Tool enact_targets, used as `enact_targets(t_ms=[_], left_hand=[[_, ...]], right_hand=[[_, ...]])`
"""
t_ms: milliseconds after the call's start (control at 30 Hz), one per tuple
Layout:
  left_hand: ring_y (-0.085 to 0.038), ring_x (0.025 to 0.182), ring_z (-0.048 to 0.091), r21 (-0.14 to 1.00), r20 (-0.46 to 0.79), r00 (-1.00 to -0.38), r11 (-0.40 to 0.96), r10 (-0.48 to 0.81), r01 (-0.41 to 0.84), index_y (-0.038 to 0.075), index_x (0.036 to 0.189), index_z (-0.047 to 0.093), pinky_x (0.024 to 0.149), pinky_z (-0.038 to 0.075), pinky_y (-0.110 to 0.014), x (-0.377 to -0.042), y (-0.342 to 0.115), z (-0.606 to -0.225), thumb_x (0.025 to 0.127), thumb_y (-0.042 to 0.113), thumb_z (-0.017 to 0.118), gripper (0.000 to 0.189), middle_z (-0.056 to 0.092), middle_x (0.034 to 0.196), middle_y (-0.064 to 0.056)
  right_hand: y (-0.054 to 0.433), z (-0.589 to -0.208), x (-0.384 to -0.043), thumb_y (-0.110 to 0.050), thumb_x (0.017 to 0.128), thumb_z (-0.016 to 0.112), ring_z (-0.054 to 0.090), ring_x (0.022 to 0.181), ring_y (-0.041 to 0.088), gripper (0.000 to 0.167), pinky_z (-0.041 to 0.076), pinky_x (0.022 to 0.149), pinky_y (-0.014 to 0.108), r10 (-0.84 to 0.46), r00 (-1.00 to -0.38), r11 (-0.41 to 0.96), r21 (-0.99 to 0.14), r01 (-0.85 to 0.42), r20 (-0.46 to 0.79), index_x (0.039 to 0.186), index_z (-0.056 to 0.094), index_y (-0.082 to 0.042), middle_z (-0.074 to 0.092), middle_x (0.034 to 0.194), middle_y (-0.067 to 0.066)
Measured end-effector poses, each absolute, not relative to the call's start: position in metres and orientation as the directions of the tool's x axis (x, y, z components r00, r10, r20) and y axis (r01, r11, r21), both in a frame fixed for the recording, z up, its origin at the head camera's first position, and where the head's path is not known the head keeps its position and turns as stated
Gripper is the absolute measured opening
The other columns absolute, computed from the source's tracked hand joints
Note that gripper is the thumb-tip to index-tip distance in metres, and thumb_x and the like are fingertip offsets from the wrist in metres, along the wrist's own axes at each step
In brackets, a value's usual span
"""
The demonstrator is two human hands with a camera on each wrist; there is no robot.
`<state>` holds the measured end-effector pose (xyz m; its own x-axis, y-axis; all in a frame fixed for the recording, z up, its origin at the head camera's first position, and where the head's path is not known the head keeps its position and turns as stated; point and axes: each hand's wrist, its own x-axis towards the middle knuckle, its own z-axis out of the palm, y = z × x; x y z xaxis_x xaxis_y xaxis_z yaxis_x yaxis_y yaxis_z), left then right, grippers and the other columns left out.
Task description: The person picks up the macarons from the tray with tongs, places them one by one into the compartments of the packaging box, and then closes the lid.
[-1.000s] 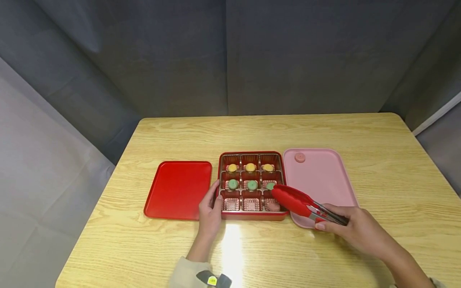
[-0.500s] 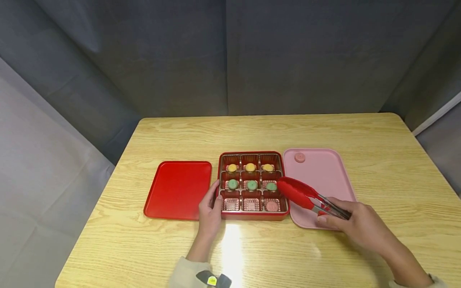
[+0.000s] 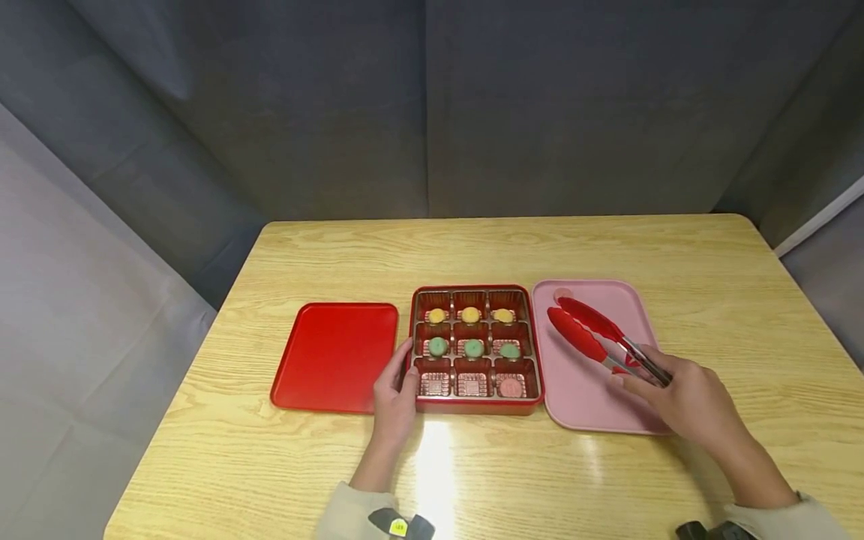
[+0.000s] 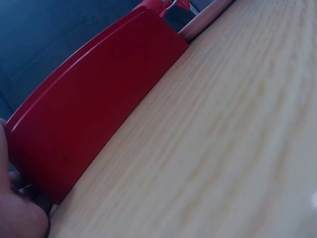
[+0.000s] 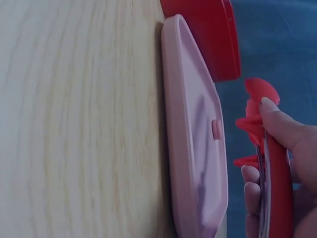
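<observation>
A red box [image 3: 479, 406] with a nine-compartment insert stands mid-table. Its back row holds yellow round pieces, such as one [image 3: 470, 315]; the middle row holds green ones [image 3: 474, 348]. One pink round piece [image 3: 511, 387] lies in the front right compartment. My left hand [image 3: 394, 401] rests along the box's left side, thumb at the rim near the front corner. Over the pink tray [image 3: 574, 409], my right hand [image 3: 695, 397] grips red-tipped tongs [image 3: 579, 337], their tips spread with nothing between them. Another pink piece [image 3: 562, 292] lies at the tray's back left, partly behind the tongs in the head view.
A flat red lid [image 3: 334, 356] lies left of the box. The pink tray sits close against the box's right side. All stand on a wooden table [image 3: 324, 262], with grey cloth [image 3: 337, 112] hanging behind it.
My right hand has drawn the tongs out from the box's front right, moving right and back over the tray; their tips have spread apart. The pink piece in the box is uncovered. My left hand stays put.
</observation>
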<state>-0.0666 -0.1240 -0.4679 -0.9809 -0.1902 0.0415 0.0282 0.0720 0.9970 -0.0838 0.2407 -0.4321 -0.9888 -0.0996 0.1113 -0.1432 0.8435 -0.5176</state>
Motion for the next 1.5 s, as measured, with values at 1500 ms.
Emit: enact_targets(t_ms=[1500], left_hand=[[-0.021, 0.130, 0.043, 0.994, 0.098, -0.976, 0.065, -0.193, 0.087, 0.017, 0.140, 0.046, 0.100, 0.042, -0.024, -0.076, -0.128, -0.501, 0.094, 0.001, 0.045, 0.048, 0.044, 0.144, -0.006]], right_hand=[[0.240, -0.444, -0.129, -0.062, 0.072, 0.069, 0.044, 0.058, 0.022, 0.102, 0.029, 0.042, 0.029, 0.020, -0.990, 0.924, -0.376, 0.072, -0.142, 0.139, 0.036, 0.008, 0.054, 0.104, 0.035]])
